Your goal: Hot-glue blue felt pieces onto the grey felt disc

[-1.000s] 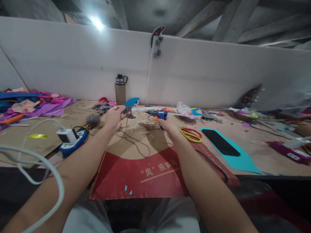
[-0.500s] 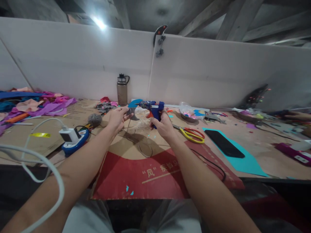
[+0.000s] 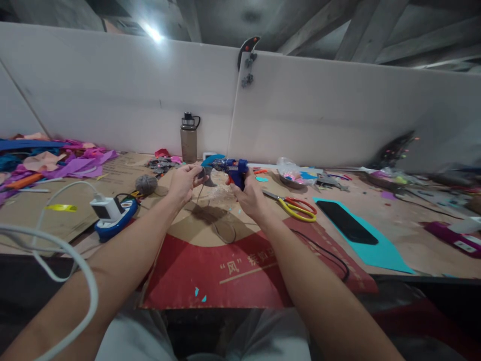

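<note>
My right hand (image 3: 251, 194) grips a blue hot glue gun (image 3: 237, 170), its fingers wrapped round the handle near the orange-red trigger. The nozzle points left, toward a dark grey curved piece (image 3: 206, 177) pinched in the fingers of my left hand (image 3: 187, 181). A blue curved piece (image 3: 214, 159) shows just above the grey one, by the nozzle; whether the two are joined I cannot tell. A thin grey strand hangs below the left hand onto the cardboard. Both hands are over the red and brown cardboard (image 3: 210, 276).
Red-and-yellow scissors (image 3: 298, 209) and a black phone (image 3: 346, 222) on turquoise sheet lie to the right. Left are grey yarn (image 3: 146, 185), a blue power strip (image 3: 116, 223) with white cable, and coloured scraps (image 3: 71, 163). A bottle (image 3: 189, 138) stands at the back.
The glue gun has moved slightly left and tilted, with its nozzle nearer the grey piece. Another person's hand at the far right is out of sight now.
</note>
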Motion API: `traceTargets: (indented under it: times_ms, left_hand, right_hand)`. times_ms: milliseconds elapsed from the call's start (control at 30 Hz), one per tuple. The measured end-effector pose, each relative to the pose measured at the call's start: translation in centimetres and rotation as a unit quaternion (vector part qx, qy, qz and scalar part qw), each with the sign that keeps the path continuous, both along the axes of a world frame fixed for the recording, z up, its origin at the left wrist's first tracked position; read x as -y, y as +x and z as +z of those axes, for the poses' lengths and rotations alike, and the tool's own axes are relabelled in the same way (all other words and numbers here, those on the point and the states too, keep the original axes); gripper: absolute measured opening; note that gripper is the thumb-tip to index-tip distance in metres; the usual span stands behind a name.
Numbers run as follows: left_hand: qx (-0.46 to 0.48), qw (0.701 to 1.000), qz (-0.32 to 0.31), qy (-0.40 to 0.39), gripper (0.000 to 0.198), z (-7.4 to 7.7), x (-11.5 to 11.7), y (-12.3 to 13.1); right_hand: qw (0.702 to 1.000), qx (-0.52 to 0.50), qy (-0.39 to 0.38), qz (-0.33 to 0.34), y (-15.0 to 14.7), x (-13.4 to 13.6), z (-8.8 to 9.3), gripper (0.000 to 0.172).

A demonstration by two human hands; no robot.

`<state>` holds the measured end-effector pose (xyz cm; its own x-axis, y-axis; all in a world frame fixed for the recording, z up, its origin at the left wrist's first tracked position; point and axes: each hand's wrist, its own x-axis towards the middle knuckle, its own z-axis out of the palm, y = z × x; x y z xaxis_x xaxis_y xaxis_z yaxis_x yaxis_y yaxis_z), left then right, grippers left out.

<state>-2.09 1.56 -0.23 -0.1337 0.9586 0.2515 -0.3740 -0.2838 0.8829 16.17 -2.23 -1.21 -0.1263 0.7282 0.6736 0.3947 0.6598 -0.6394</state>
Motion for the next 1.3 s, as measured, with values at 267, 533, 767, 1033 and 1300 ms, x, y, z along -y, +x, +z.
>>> traceTargets:
  times_ms: [267, 533, 767, 1033, 1300]
  left_hand:
    - [0.001, 1.000, 0.011, 0.001, 0.018, 0.1, 0.0, 0.1]
    - [-0.011, 1.000, 0.022, 0.011, 0.012, -0.1, -0.1, 0.3]
    - [-0.028, 0.999, 0.035, 0.023, 0.014, -0.2, -0.2, 0.4]
    - [-0.015, 0.999, 0.034, 0.032, 0.011, 0.0, -0.1, 0.2]
    - [-0.030, 0.998, 0.041, 0.029, 0.011, -0.1, -0.1, 0.3]
  right_hand:
    - [1.000, 0.014, -0.015, -0.003, -0.1, -0.2, -0.5, 0.027]
    - [1.000, 0.025, -0.019, -0.001, -0.6, 0.1, -0.3, 0.023]
    - [0.999, 0.038, -0.026, -0.011, -0.7, 0.8, 0.2, 0.025]
    - [0.998, 0.042, -0.022, -0.033, -0.4, 0.6, 0.1, 0.027]
    - [0.998, 0.057, -0.023, -0.032, -0.8, 1.1, 0.4, 0.032]
